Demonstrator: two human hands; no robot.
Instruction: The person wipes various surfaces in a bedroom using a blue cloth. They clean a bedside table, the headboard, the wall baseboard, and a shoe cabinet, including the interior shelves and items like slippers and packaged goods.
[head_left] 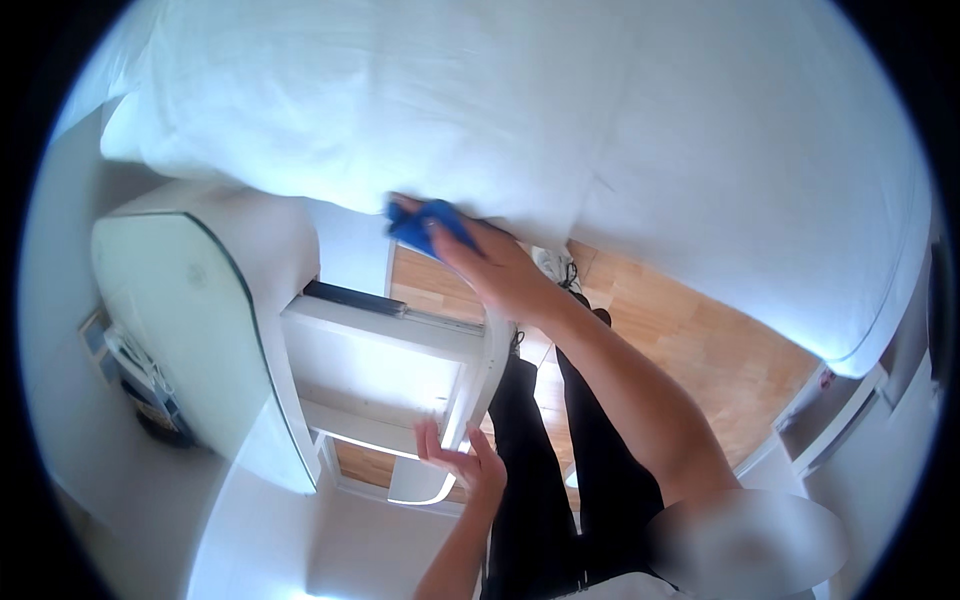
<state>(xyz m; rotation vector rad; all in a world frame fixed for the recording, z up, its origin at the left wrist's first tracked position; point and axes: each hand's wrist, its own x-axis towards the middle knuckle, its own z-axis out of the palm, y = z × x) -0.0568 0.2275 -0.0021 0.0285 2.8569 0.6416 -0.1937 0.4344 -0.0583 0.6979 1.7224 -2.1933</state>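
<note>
My right hand (500, 265) is closed around a blue cloth (428, 228), slightly blurred, beside the hanging edge of the white bed cover (480, 120). Below and to the left, a white drawer (375, 375) is pulled out of a white bedside cabinet (270, 235). Its inside shows a bare, pale bottom, and a dark slide rail (355, 298) runs along its far side. My left hand (465, 462) is at the drawer's near side by the curved front, fingers apart and holding nothing. Whether those fingers touch the drawer I cannot tell.
The cabinet has a glass top (180, 320) with a dark edge. Behind it, a coiled white cable (145, 360) hangs near a dark round object (155, 415). My black-trousered legs (610, 430) stand on the wooden floor (690, 350) between bed and drawer. A blurred white oval (760, 545) is at lower right.
</note>
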